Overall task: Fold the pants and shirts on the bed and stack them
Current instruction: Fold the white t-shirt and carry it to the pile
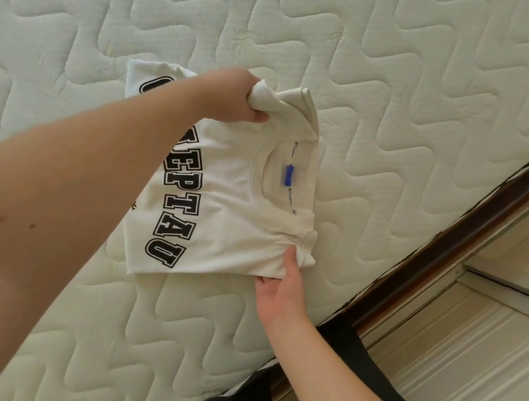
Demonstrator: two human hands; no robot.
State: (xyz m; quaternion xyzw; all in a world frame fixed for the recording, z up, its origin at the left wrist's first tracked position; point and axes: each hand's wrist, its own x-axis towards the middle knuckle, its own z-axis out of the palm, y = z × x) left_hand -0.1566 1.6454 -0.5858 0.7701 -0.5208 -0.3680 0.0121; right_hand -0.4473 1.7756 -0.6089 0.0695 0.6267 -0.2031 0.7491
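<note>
Count on inspection: one shirt (230,203), white with black lettering, folded; one blue label (288,175) in its collar. One bed (399,84), quilted. Two hands: left hand (235,96) far, right hand (283,287) near.

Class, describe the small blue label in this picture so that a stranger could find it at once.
Start at the quilted mattress that fills most of the view, and find the white shirt with big black letters, gripped by the left hand and the right hand. Inside its round neck opening sits the label, the only blue thing on the shirt.
</note>
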